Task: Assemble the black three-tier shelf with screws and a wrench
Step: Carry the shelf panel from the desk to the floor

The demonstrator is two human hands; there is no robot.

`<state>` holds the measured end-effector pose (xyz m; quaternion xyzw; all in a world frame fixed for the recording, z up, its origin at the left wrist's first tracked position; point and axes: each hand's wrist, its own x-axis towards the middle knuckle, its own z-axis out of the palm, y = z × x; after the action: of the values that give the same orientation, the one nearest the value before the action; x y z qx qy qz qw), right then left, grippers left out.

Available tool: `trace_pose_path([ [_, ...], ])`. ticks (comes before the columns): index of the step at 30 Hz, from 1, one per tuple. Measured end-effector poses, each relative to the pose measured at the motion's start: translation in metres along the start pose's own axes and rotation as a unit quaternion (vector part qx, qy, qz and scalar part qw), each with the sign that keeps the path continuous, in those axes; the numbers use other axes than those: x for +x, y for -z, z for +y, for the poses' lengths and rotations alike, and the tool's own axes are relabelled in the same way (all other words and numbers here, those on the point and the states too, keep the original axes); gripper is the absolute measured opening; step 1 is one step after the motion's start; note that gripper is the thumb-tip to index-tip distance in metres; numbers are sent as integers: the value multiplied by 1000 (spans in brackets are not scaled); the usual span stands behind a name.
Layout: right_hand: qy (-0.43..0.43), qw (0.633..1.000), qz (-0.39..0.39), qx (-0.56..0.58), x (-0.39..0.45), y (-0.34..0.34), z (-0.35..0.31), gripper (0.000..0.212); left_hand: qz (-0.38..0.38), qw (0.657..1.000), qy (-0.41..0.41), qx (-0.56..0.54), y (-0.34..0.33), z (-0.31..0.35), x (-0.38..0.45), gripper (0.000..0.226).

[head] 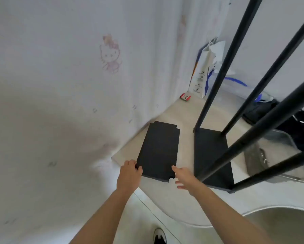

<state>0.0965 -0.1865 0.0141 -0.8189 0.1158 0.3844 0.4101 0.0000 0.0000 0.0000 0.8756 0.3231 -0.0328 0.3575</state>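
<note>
My one head camera looks steeply down and forward over the table (167,196), close above both forearms, facing the white wall (59,85).

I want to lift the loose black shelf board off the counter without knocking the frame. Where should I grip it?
Probably by the near short edge of the loose shelf board, from your side. It lies flat with that edge toward you; the left hand already grips its near left corner. The frame crowds its right side.
</note>
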Motion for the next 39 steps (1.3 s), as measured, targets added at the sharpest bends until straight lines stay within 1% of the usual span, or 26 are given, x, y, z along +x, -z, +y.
trace_pose_path([
  [3, -50, 998, -20, 35, 16, -1, -10, 43, -22, 999, 33, -4, -2, -1, 21, 43],
  [6, -82, 994, -45, 52, 28, -1, -17, 36, -69, 995, 76, -14, -6, 1, 41, 55],
  [10, -119, 987, -65, 88, 40, 1, -21, 32, -111, 988, 101, -34, -13, 5, 53, 54],
  [13, -149, 977, -74, 131, 47, 2, -23, 29, -129, 986, 103, -34, -20, 5, 56, 47],
  [15, -159, 972, -75, 154, 51, 3, -23, 30, -132, 986, 102, -15, -24, 4, 59, 44],
  [18, -160, 971, -77, 158, 56, 4, -23, 37, -133, 985, 107, 14, -28, 3, 63, 49],
  [22, -160, 971, -79, 157, 58, 3, -26, 43, -140, 983, 121, -14, -29, 5, 66, 56],
  [25, -159, 972, -76, 152, 57, 1, -27, 44, -137, 980, 134, -50, -29, 8, 66, 59],
  [27, -157, 974, -77, 145, 55, 2, -26, 44, -130, 981, 134, -58, -29, 10, 64, 60],
  [29, -148, 975, -82, 141, 53, 4, -25, 42, -117, 980, 131, -91, -29, 12, 63, 60],
  [32, -124, 979, -82, 136, 49, 7, -23, 32, -95, 970, 134, -179, -25, 17, 59, 55],
  [34, -109, 983, -76, 123, 46, 9, -22, 26, -81, 965, 141, -206, -22, 20, 57, 49],
  [37, -90, 986, -61, 129, 43, 11, -20, 23, -53, 960, 151, -230, -18, 22, 58, 36],
  [39, -86, 982, -52, 161, 41, 13, -19, 23, -36, 948, 160, -272, -15, 23, 58, 36],
])
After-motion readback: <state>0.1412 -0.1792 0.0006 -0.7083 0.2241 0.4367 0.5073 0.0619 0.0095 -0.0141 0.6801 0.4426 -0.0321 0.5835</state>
